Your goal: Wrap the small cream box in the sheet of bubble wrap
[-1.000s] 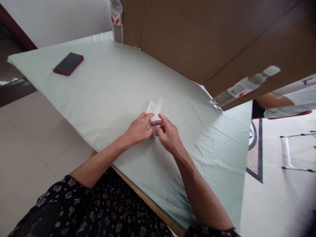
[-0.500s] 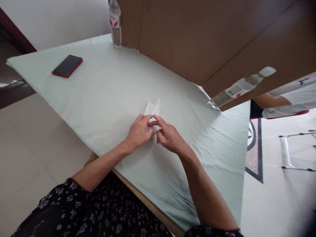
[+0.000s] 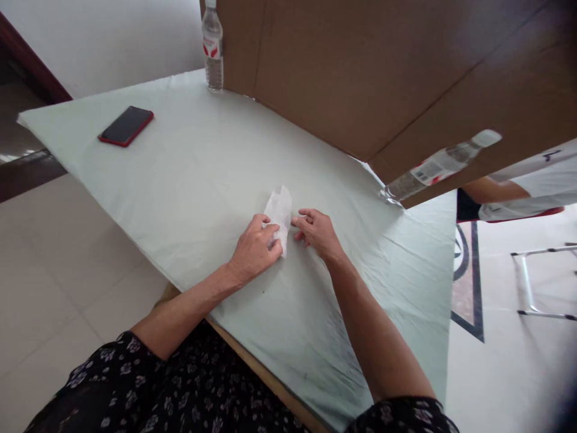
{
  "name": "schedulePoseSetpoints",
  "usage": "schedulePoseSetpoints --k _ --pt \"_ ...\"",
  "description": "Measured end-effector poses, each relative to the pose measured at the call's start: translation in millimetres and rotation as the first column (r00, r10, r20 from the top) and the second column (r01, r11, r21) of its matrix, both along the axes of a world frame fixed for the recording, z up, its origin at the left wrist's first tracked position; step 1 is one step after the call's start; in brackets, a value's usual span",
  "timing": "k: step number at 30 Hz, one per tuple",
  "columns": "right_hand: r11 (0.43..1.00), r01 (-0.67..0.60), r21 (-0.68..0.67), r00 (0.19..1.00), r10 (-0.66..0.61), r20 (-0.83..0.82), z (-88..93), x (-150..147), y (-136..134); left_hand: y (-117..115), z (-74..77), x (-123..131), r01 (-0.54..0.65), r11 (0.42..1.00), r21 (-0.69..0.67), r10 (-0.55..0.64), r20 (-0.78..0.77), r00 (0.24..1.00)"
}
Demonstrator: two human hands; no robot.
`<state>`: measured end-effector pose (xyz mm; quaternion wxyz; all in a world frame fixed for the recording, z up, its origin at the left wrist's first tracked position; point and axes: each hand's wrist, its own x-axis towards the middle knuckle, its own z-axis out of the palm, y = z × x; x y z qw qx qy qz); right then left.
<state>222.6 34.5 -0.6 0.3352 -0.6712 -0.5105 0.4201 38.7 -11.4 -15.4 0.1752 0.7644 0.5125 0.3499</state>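
Observation:
A small white tissue [image 3: 281, 207], folded into a narrow strip, lies on the pale green tablecloth [image 3: 193, 168] in front of me. My left hand [image 3: 258, 242] rests over its left side and near end, the fingers bent and apart on the paper. Just off the tissue's right edge is my right hand [image 3: 315, 230], its fingers loosely curled and apart, with nothing seen in them. Part of the tissue's lower left is hidden under my left fingers.
A phone in a red case [image 3: 127, 125] lies at the far left. Brown cardboard panels [image 3: 315, 78] stand along the back, with one water bottle [image 3: 213, 51] at their left and another bottle [image 3: 433, 170] at the right. A person's arm [image 3: 505, 189] shows beyond.
My right hand has drawn away to the right from the tissue and my left hand. The left fingers have spread, and the tissue now lies flatter, more of it showing.

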Motion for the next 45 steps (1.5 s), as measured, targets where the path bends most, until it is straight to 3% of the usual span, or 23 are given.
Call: schedulePoseSetpoints --k 8,16,25,31,36,42,45 --pt "0.999 -0.005 -0.044 1.000 0.005 0.008 -4.0 -16 39 0 2.9 -1 0.055 0.998 0.018 -0.054 -0.011 0.998" --pt "0.997 -0.070 -0.026 0.997 0.069 -0.036 -4.4 -20 47 -2 6.5 -3 0.106 0.992 0.069 -0.103 -0.051 0.993" --pt "0.994 -0.096 0.043 0.991 0.100 -0.091 -6.0 -21 48 0 15.5 -4 0.193 0.978 0.079 -0.170 -0.239 0.956" --pt "0.993 -0.067 0.095 0.984 0.081 -0.158 -4.7 -26 44 2 13.8 -4 0.164 0.986 -0.009 -0.164 -0.154 0.974" --pt "0.982 -0.081 0.168 0.924 0.138 -0.357 -0.2 -30 35 3 12.8 -6 0.158 0.985 -0.063 -0.164 -0.107 0.981" --pt "0.964 -0.138 0.226 0.915 0.212 -0.343 8.9 -32 19 3 11.5 -6 0.130 0.988 -0.078 -0.136 -0.077 0.988" --pt "0.947 -0.140 0.288 0.905 0.240 -0.350 12.1 -33 7 -1 10.7 -5 0.048 0.996 -0.074 -0.052 -0.053 0.997"
